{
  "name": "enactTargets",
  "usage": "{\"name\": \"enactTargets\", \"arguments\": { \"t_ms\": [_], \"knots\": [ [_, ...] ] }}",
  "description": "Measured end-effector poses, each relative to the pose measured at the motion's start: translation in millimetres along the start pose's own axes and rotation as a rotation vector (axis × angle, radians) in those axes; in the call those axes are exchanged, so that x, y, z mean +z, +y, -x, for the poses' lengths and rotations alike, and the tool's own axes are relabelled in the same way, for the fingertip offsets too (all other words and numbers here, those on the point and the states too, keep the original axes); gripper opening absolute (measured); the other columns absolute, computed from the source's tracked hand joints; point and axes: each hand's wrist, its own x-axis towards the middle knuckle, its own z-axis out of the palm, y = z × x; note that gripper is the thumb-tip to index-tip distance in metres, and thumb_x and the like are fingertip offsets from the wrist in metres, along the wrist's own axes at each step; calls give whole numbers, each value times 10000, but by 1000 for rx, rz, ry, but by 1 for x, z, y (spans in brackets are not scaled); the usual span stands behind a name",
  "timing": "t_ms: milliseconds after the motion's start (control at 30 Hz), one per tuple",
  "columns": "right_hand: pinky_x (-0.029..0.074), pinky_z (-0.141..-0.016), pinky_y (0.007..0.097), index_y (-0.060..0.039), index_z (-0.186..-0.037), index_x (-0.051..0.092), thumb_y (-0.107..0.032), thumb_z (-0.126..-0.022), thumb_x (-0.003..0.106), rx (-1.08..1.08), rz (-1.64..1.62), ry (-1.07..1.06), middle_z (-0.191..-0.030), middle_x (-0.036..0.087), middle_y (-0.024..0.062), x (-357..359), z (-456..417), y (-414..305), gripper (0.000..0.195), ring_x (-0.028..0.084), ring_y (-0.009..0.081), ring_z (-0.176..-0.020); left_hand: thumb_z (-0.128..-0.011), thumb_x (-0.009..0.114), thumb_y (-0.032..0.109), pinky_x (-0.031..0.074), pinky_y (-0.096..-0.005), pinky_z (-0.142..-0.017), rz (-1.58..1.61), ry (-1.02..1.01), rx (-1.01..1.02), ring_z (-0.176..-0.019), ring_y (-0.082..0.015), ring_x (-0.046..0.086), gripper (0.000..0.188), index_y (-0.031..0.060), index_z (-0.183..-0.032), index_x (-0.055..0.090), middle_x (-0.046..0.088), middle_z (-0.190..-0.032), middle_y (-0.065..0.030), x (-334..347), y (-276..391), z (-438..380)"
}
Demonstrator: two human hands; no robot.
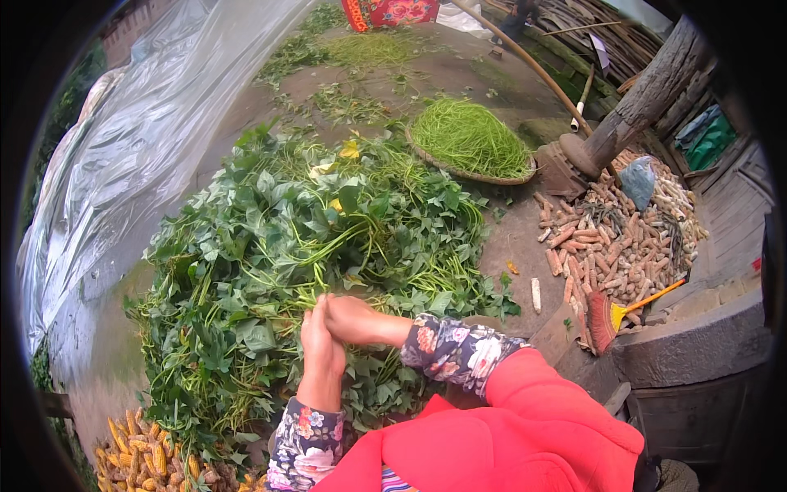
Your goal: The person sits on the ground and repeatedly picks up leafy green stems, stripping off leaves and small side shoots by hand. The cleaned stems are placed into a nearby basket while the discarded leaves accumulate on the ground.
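A large heap of leafy green vines (258, 209), likely sweet potato vines, spreads before me. My left hand (322, 344) is closed around a bunch of vine stems (315, 294) at the near middle of the heap. Pressed against it from the right, my right hand (355, 318) has its fingertips at the same stems. The fingers of both hands are partly hidden behind their backs. Several long stems fan out above the hands, their leaves lying among the rest of the heap. A few yellow leaves (349, 149) show near the top.
A round woven tray (473, 174) piled with cut green stems (467, 135) sits beyond the heap. Corn cobs (605, 246), a broom (605, 320) and a wooden post (645, 92) stand right. Yellow corn (144, 452) lies lower left, beside plastic sheeting (141, 135). A person (516, 21) is far off.
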Motion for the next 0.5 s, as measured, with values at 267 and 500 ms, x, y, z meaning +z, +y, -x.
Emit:
{"name": "enactTargets", "arguments": {
  "t_ms": [267, 500],
  "knots": [
    [542, -743, 378, -17, -1074, 681, -336, -1007, 573, 393, -526, 244, -939, 725, 107, -188, 1, 82, 343, 662, 215, -794, -1065, 506, 334, 435, -474, -1102, -101, -182, -121, -1370, -310, 502, 469, -11, -1382, 515, 569, -1413, -164, 25, 22, 15],
    [567, -747, 394, -9, -1084, 739, -447, -978, 573, 339, 189, 1078, -957, 768, 162, -416, 14, 187, 480, 750, 262, -817, -1049, 543, 212, 496, -439, -1028, -21, -72, -11, -1258, -299, 595, 371, 15, -1363, 536, 600, -1340, -139, 21, 31, 0]
  ]
}}
